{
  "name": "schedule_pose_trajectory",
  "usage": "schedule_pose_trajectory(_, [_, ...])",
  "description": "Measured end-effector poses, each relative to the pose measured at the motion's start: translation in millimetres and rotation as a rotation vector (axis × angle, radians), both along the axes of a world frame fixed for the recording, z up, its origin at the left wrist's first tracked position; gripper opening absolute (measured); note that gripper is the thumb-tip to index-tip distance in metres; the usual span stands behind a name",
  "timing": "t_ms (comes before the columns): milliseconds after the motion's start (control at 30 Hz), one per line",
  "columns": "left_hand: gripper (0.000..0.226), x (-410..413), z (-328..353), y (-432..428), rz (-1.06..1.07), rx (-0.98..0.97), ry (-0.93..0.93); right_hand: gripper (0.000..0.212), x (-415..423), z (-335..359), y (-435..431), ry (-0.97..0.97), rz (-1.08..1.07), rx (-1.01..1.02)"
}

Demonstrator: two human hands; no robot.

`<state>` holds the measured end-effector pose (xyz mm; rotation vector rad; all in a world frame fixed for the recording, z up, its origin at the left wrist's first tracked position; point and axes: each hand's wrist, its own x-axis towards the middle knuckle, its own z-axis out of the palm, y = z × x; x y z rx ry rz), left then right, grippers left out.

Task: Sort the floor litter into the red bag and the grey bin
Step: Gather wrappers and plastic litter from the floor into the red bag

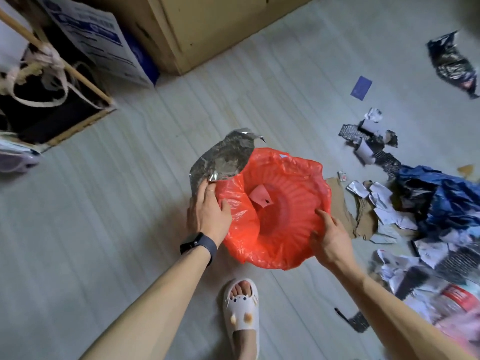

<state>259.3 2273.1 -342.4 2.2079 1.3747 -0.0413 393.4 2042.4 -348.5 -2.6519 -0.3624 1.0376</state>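
Note:
The red bag [298, 167] stands open on the floor in the middle of the view, and a ribbed round shape shows through it. A pale pink scrap [261, 196] lies inside. My left hand [207, 211] is at the bag's left rim and grips a crumpled silver foil sheet [223, 157] that sticks up and away from the bag. My right hand [330, 237] holds the bag's right rim with curled fingers. No separate grey bin can be made out.
Litter covers the floor on the right: torn brown cardboard [340, 201], white paper scraps [381, 198], crumpled blue plastic [446, 198], a dark wrapper [452, 63], a purple card [361, 87]. A wooden cabinet [207, 27] stands behind, a wood-framed basket [52, 113] at left. My slippered foot [241, 310] is below the bag.

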Motion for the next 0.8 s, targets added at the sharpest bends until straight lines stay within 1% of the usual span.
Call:
schedule_pose_trajectory(67, [0.024, 20, 28, -13, -0.05, 0.074, -0.158, 0.057, -1, 13, -17, 0.064, 0.015, -0.018])
schedule_pose_trajectory(100, [0.016, 31, 41, -20, -0.075, 0.078, -0.241, 0.053, -1, 21, -24, 0.072, -0.002, -0.001])
schedule_pose_trajectory(133, [0.009, 46, 57, -29, -0.083, 0.057, -0.32, 0.05, 1, 31, -29, 0.056, -0.051, 0.049])
schedule_pose_trajectory(167, [0.008, 60, 71, -41, -0.08, 0.012, -0.387, 0.049, 6, 42, -35, 0.027, -0.126, 0.127])
schedule_pose_trajectory(200, [0.012, 78, 88, -57, -0.071, -0.069, -0.436, 0.049, 13, 56, -44, -0.001, -0.229, 0.223])
schedule_pose_trajectory(233, [0.018, 94, 101, -74, -0.061, -0.21, -0.47, 0.051, 20, 71, -52, -0.005, -0.346, 0.329])
schedule_pose_trajectory(267, [0.022, 113, 115, -97, -0.064, -0.41, -0.499, 0.054, 31, 88, -67, 0.03, -0.488, 0.438])
schedule_pose_trajectory(333, [0.026, 140, 126, -137, -0.052, -0.81, -0.501, 0.06, 53, 115, -91, 0.194, -0.751, 0.642])
schedule_pose_trajectory(367, [0.028, 151, 127, -156, -0.051, -0.93, -0.474, 0.061, 64, 124, -107, 0.272, -0.87, 0.732])
schedule_pose_trajectory(433, [0.027, 167, 125, -199, -0.058, -1.071, -0.404, 0.053, 83, 132, -151, 0.353, -1.046, 0.843])
schedule_pose_trajectory(500, [0.026, 176, 114, -239, -0.079, -1.109, -0.338, 0.04, 92, 127, -197, 0.297, -1.094, 0.859])
schedule_pose_trajectory(567, [0.028, 183, 93, -278, -0.166, -1.094, -0.293, 0.033, 93, 115, -245, 0.172, -1.067, 0.809])
schedule_pose_trajectory(633, [0.029, 189, 74, -309, -0.287, -1.092, -0.294, 0.032, 87, 97, -284, 0.099, -1.05, 0.785])
schedule_pose_trajectory(667, [0.028, 194, 57, -338, -0.347, -1.106, -0.3, 0.034, 81, 81, -314, 0.066, -1.059, 0.766])
schedule_pose_trajectory(733, [0.031, 200, 40, -348, -0.403, -1.064, -0.303, 0.039, 77, 59, -332, 0.003, -1.048, 0.761])
schedule_pose_trajectory(800, [0.04, 210, 0, -378, -0.619, -0.967, -0.212, 0.037, 72, 22, -369, -0.14, -1.032, 0.732])
